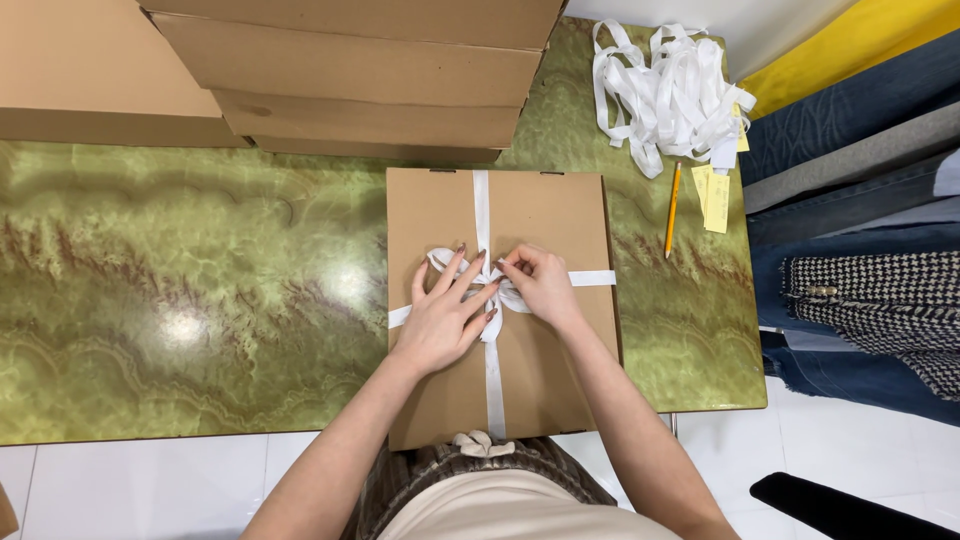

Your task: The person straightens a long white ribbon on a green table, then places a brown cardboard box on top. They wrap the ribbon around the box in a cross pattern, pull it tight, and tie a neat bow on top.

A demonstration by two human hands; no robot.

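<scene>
At the far left we see only the green marble-pattern table (180, 300), with a stack of plain cardboard boxes (350, 75) at its back edge. Moving right, our left hand (445, 320) lies on the flat brown box (545, 215), fingers spread and half open, and its fingertips press on the left loop of the white ribbon (482, 205) at the knot. The box sits near the front edge of the table, directly before us. The ribbon crosses it two ways: the long band runs away from us, the short band runs left to right, and both meet under our hands. Our right hand (540, 285) is just beside the left one and pinches the ribbon at the knot. Both hands are equally near the knot. Further right lie a pencil (673, 210) and a heap of loose white ribbons (670, 95).
</scene>
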